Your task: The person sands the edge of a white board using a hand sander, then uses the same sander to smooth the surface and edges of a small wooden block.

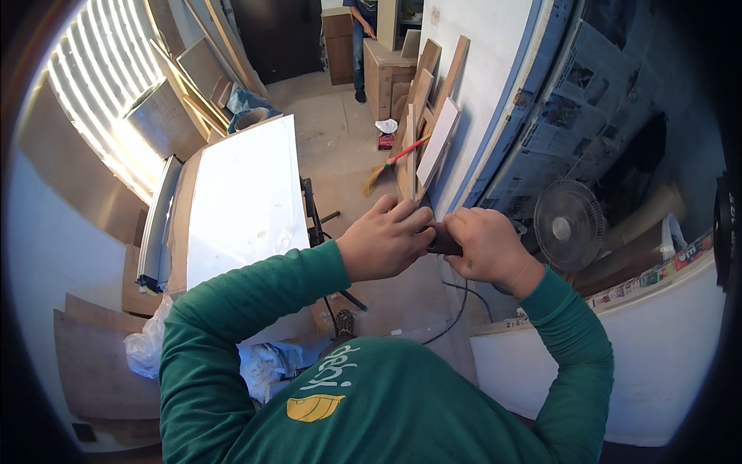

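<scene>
Dark maroon, the small object (446, 240) sits between the person's two hands, raised in front of the chest at mid-frame; most of it is covered, so its kind cannot be told.

Head view: the left hand (384, 240) is curled, fingers bent over the object's left end, knuckles up. The right hand (485, 247) is closed around the object's right end, thumb side toward the left hand; the two hands nearly touch. Both forearms wear green sleeves (255, 298) rising from the near edge.

To the left lies a long white panel (243, 197) on a stand, running from near to far. Beside it, further left, leans a curved grey sheet (158, 213). Crumpled clear plastic (147, 344) lies near the left elbow. On the right stands a fan (570, 224) against a newspaper-covered surface (587, 85). Wooden boards (425, 116) lean on the white wall beyond the hands, with a red-handled broom (393, 162) just beside them. Another person (362, 31) stands at the far end by a wooden cabinet (386, 73).
</scene>
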`<state>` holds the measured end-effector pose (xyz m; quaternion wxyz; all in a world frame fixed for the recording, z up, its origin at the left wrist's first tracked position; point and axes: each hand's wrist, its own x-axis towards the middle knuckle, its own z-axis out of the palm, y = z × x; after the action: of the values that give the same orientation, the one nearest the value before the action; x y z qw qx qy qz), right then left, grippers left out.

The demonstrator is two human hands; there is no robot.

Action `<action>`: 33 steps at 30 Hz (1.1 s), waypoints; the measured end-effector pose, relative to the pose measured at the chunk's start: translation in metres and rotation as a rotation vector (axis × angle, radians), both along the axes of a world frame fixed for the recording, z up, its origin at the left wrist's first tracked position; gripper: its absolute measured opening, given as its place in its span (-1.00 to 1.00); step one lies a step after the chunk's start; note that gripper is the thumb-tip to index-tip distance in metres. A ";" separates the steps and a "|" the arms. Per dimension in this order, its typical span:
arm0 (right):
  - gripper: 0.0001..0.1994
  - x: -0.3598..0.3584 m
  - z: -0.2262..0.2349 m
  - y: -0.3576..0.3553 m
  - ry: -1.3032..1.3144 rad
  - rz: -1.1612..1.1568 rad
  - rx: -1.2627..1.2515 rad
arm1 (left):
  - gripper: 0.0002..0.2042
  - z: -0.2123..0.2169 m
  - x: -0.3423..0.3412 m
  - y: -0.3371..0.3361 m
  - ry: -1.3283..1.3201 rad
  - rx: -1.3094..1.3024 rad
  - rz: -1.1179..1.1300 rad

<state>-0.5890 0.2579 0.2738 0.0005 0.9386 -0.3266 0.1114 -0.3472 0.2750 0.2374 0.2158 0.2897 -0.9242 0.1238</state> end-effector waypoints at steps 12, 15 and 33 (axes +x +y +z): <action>-0.65 0.003 -0.012 0.009 -0.002 0.004 -0.010 | -0.75 -0.016 0.009 -0.011 0.104 0.178 -0.134; -0.64 0.003 -0.011 0.012 -0.041 0.020 -0.034 | -0.78 -0.011 0.011 -0.009 0.104 0.122 -0.198; -0.60 0.003 0.009 0.017 -0.135 0.010 -0.092 | -0.72 0.007 0.005 0.011 0.040 -0.154 -0.041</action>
<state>-0.5858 0.2749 0.2828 0.0208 0.9295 -0.3158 0.1894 -0.3427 0.2861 0.2439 0.2582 0.2556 -0.9133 0.1842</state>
